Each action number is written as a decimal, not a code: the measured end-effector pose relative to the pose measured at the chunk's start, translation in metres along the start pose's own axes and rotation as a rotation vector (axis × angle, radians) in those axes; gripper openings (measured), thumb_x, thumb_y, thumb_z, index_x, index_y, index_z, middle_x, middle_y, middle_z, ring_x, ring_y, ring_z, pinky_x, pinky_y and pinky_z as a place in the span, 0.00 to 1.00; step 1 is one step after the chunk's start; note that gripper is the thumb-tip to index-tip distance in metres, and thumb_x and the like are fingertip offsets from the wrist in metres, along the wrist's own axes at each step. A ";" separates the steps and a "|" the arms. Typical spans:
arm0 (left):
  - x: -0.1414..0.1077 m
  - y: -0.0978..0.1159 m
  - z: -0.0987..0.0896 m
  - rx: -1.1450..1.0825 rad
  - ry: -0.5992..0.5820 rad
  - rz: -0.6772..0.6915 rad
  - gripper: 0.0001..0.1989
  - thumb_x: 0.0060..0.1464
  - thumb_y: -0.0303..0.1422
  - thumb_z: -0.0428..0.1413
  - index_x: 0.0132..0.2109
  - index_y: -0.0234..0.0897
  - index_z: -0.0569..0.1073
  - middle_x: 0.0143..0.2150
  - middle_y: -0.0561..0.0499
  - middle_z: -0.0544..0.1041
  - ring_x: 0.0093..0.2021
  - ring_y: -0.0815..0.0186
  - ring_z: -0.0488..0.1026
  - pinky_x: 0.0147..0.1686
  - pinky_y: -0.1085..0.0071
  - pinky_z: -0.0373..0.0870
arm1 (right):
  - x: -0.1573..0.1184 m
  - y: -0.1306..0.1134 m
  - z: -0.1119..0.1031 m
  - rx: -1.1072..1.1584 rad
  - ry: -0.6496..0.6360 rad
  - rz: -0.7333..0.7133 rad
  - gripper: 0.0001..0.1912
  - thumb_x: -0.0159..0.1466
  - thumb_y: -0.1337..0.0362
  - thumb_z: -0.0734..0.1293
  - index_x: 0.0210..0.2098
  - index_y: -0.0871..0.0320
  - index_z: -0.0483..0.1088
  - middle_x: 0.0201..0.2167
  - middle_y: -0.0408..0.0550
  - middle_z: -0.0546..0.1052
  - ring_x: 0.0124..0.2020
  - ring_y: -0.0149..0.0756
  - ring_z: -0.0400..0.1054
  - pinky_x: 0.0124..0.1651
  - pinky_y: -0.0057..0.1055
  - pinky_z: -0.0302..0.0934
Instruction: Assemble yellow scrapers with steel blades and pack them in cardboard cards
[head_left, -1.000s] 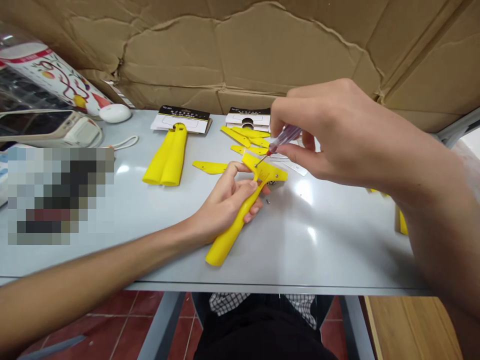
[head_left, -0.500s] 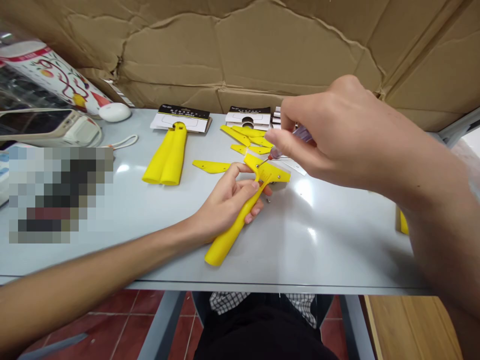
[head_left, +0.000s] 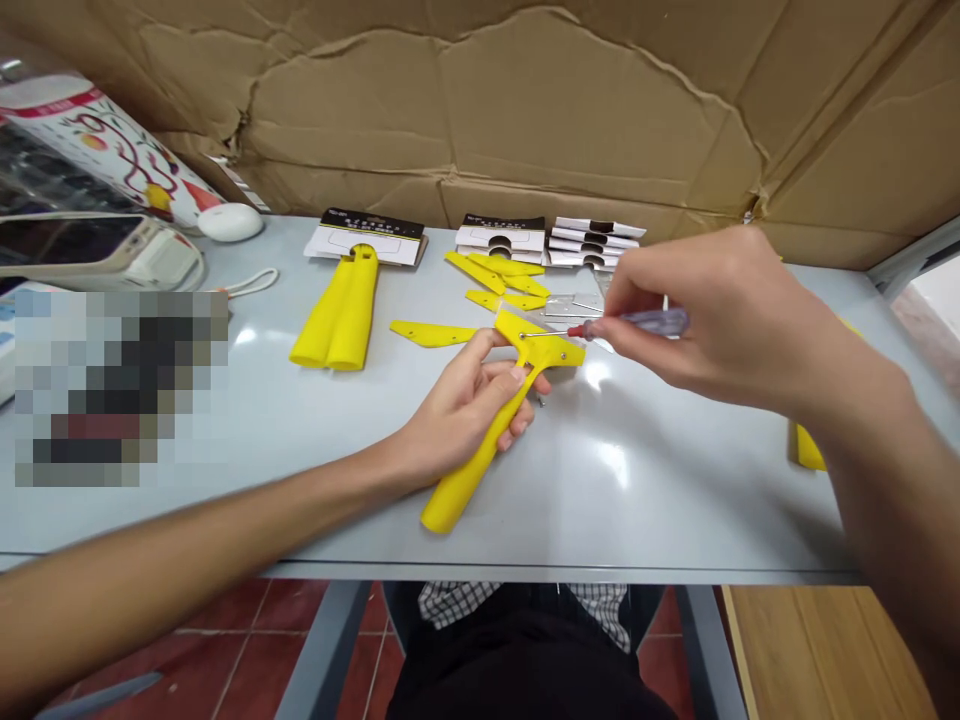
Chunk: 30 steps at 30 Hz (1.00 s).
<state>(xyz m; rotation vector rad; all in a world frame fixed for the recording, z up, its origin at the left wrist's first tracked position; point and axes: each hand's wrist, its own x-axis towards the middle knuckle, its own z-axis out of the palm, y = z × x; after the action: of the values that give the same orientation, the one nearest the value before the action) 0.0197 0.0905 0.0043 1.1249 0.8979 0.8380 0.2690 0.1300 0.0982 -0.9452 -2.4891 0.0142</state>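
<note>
My left hand is wrapped round the neck of a yellow scraper, whose wide head points away from me. Two screws show on that head, and a clear strip edges its far side. In my right hand is a screwdriver with a translucent purple handle and a red collar. Its thin shaft lies nearly level, the tip at the left screw. A small loose screw is beside my left fingertips. Yellow blade-shaped plates lie just beyond the scraper.
Two yellow handles lie left of centre below a black-and-white card. More folded cards and metal blades are behind the scraper. A white mouse and a handheld device sit at left. Cardboard walls the back.
My right hand has moved right and lower, tilting the screwdriver from steep to nearly level. Its tip stays near the left screw. The scraper is still in my left hand.
</note>
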 end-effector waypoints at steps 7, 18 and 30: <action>0.000 0.001 0.001 0.014 0.008 0.006 0.09 0.75 0.35 0.58 0.55 0.42 0.65 0.43 0.49 0.81 0.25 0.73 0.71 0.21 0.76 0.70 | -0.032 -0.002 0.015 0.032 0.116 0.030 0.07 0.74 0.66 0.70 0.38 0.49 0.77 0.36 0.44 0.81 0.34 0.40 0.76 0.36 0.38 0.67; 0.000 0.001 0.002 0.072 -0.014 0.010 0.11 0.75 0.38 0.58 0.55 0.41 0.64 0.45 0.49 0.79 0.25 0.73 0.72 0.20 0.76 0.70 | -0.041 -0.013 0.025 0.029 0.277 -0.032 0.15 0.70 0.73 0.70 0.46 0.45 0.81 0.46 0.46 0.85 0.42 0.43 0.81 0.44 0.42 0.75; 0.000 0.000 0.001 0.066 -0.025 0.014 0.14 0.73 0.40 0.60 0.54 0.42 0.64 0.44 0.50 0.79 0.25 0.73 0.72 0.20 0.75 0.70 | -0.041 -0.020 0.028 0.010 0.218 0.033 0.10 0.70 0.70 0.70 0.46 0.47 0.74 0.40 0.45 0.86 0.34 0.44 0.81 0.36 0.42 0.71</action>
<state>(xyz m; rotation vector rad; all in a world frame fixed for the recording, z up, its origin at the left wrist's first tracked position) 0.0209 0.0902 0.0042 1.1977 0.9033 0.8096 0.2709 0.0928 0.0597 -0.9313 -2.2711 -0.0618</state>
